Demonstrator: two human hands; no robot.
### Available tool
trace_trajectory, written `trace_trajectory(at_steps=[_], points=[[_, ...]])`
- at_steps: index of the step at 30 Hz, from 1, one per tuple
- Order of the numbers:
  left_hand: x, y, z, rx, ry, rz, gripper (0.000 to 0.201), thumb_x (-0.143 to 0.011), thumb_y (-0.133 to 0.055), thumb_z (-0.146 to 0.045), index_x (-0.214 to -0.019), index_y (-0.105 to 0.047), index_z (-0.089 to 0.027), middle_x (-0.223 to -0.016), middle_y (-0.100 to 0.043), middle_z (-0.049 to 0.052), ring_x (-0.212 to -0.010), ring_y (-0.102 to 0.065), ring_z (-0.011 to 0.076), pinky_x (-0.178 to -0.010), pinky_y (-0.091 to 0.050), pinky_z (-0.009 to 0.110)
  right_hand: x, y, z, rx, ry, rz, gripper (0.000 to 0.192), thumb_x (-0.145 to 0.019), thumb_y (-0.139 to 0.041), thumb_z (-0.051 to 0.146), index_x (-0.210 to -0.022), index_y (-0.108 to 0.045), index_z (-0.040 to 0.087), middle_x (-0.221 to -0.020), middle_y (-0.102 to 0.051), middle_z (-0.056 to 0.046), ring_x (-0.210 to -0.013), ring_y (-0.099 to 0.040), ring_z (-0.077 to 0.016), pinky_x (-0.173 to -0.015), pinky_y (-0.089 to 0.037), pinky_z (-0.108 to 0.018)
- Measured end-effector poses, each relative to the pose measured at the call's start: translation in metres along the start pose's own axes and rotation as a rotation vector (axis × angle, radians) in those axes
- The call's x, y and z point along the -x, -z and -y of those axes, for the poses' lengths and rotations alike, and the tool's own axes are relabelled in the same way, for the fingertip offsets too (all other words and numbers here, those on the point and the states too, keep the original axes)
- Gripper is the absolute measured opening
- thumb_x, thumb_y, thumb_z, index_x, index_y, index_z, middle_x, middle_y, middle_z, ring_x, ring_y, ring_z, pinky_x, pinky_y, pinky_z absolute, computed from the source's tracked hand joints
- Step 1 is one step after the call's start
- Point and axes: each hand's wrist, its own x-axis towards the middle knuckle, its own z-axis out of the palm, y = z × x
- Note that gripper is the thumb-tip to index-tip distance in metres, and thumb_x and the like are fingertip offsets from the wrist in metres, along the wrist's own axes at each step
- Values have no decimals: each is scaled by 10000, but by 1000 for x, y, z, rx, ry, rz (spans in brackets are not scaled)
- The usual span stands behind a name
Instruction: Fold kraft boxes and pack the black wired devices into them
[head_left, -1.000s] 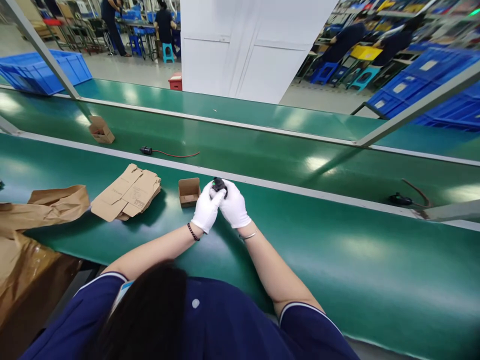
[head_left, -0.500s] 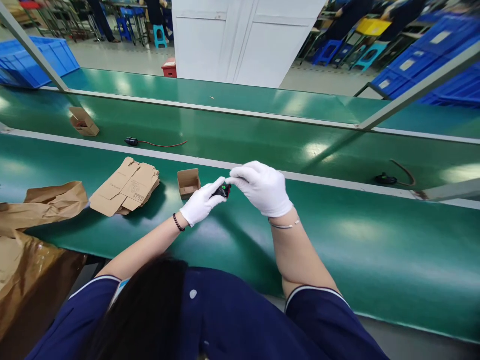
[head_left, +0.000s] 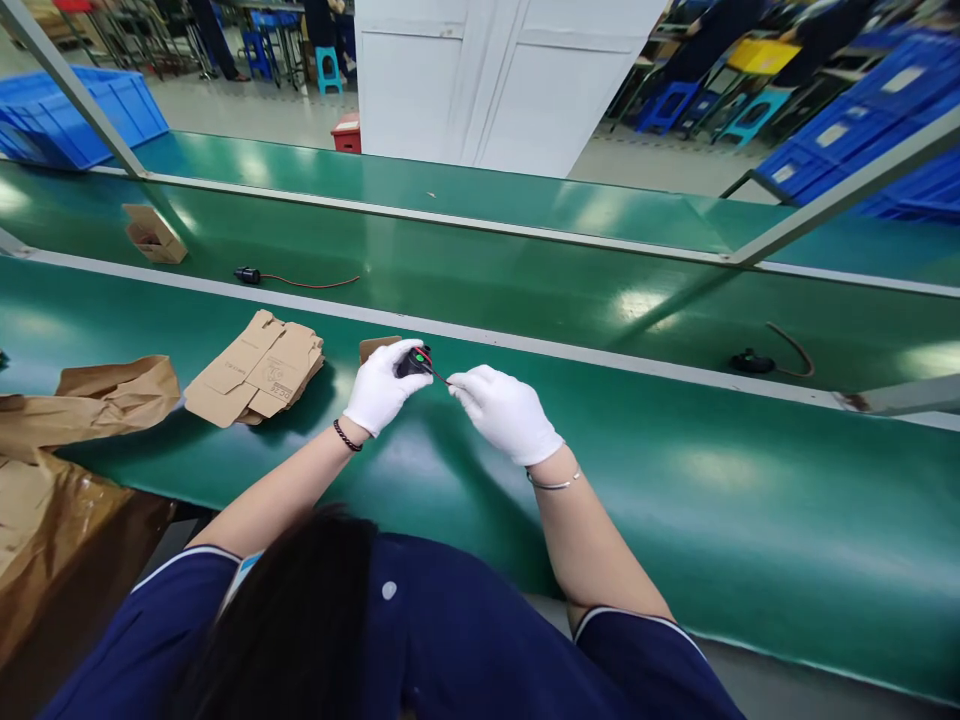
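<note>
- The plug (head_left: 413,361) is a small black part with a touch of green on it, held above the near desk (head_left: 675,500), just in front of a small open box (head_left: 373,346).
- A thin red wire (head_left: 433,373) runs from the plug to the right, bridging the short gap between the two hands.
- The box is mostly hidden behind the left hand; only its brown top edge shows.
- Left of the box lies a stack of flat cartons (head_left: 256,371), and further left a crumpled brown paper bag (head_left: 90,400) hangs over the desk edge.
- Beyond a grey rail, a belt (head_left: 487,290) carries another open box (head_left: 154,235), a black plug with a red wire (head_left: 247,275), and, well to the right, a third black part with a brown wire (head_left: 752,362).
- A blue crate (head_left: 67,120) sits at far left, with more blue crates at far right and seated people in the background.
- Nothing lies between the hands and the plug.
- The left hand (head_left: 382,388), in a white glove, has its fingers curled round the plug and grips it.
- The right hand (head_left: 506,412), also gloved, pinches the red wire between thumb and fingertips, its other fingers loosely bent.
- Both wrists wear thin bracelets.
</note>
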Motion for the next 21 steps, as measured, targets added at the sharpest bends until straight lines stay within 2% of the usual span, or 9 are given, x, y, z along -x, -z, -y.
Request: trace_trajectory(at_steps=[2, 4, 7, 10, 13, 17, 19, 21], points=[[0, -2, -3, -273, -31, -17, 466, -780, -740, -243, -1237, -652, -228, -1090, -678, 64, -1050, -635, 258, -999, -519, 408, 2, 15, 11, 85, 99, 11, 327, -1015, -453, 364, -954, -745, 232, -864, -716, -70, -735, -602, -174, -595, -339, -289], [3, -7, -7, -465, -67, 36, 444, -803, -701, -212, -1245, -654, -231, -1059, -664, 73, -1028, -628, 271, -951, -531, 405, -3, 26, 19, 118, 176, 46, 369, -1016, -451, 385, -874, -744, 213, -781, -694, -82, -687, -575, -173, -575, -302, -300], [9, -12, -14, -564, -126, 175, 314, -826, -660, -184, -1137, -694, -218, -993, -647, 72, -936, -637, 257, -864, -537, 371, -18, 29, 19, 9, 163, 59, 350, -990, -503, 421, -871, -760, 216, -773, -699, -81, -698, -586, -173, -586, -325, -293], [12, -12, -15, -458, -169, 284, 212, -785, -731, -228, -996, -711, -213, -903, -634, 39, -874, -635, 235, -815, -535, 345, -31, 18, 7, -309, -12, 0, 293, -923, -593, 459, -824, -759, 239, -835, -720, -47, -772, -628, -174, -679, -435, -278], [16, -9, -11, -183, -155, 287, 312, -718, -800, -247, -1007, -694, -197, -946, -662, 35, -910, -637, 229, -848, -542, 360, -35, 2, -5, -700, -219, -21, 303, -860, -635, 494, -766, -720, 218, -811, -721, -26, -765, -654, -181, -723, -509, -298], [20, -12, 0, 243, -64, 188, 630, -728, -789, -227, -1312, -555, -190, -1046, -682, 63, -972, -663, 215, -923, -546, 389, -24, -13, -4, -1014, -324, -17, 341, -840, -635, 538, -857, -712, 206, -852, -733, -34, -753, -669, -182, -689, -543, -303], [20, -15, 5, 288, -76, 99, 631, -757, -761, -233, -1348, -540, -211, -1097, -670, 71, -1032, -658, 220, -985, -527, 407, -16, -17, 3, -1057, -317, -21, 384, -889, -570, 558, -971, -724, 216, -913, -735, -42, -747, -667, -174, -683, -551, -304], [19, -17, 8, 239, -95, 1, 532, -766, -749, -249, -1278, -602, -227, -1161, -650, 76, -1081, -650, 229, -1016, -521, 405, -10, -21, 13, -1060, -285, -48, 439, -922, -521, 579, -1106, -713, 230, -1047, -727, -64, -835, -683, -184, -751, -567, -324]])
